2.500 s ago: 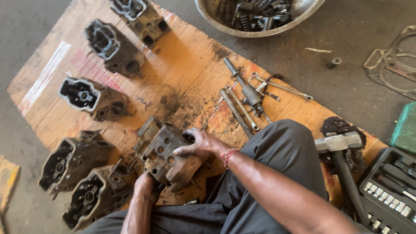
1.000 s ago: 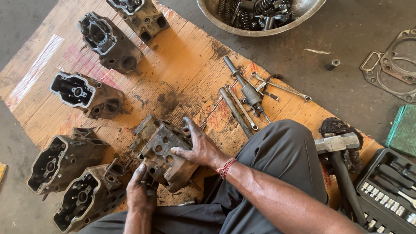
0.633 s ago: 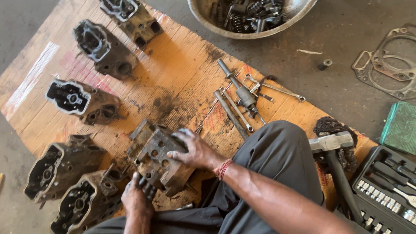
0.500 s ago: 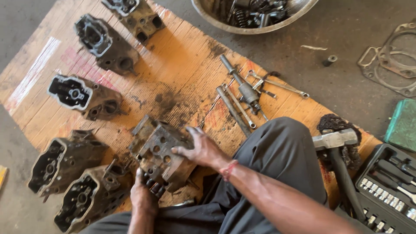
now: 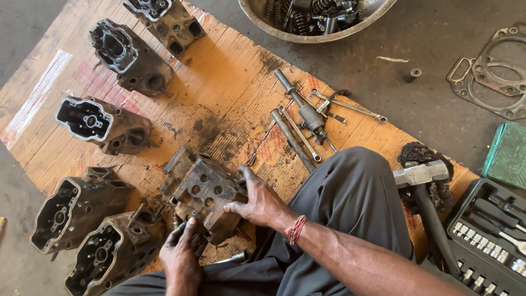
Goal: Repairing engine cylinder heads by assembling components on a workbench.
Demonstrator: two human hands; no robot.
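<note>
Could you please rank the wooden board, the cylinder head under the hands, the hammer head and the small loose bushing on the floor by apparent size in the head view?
1. wooden board
2. cylinder head, held by both hands
3. hammer head
4. bushing, smallest, though it lies farther from the camera

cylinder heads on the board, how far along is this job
Done, by the look: five cylinder heads lie lined up along the wooden board, and a bowl holds springs and small parts. In hand: a sixth head, gripped by left hand and right hand. What remains cannot be told.
</note>
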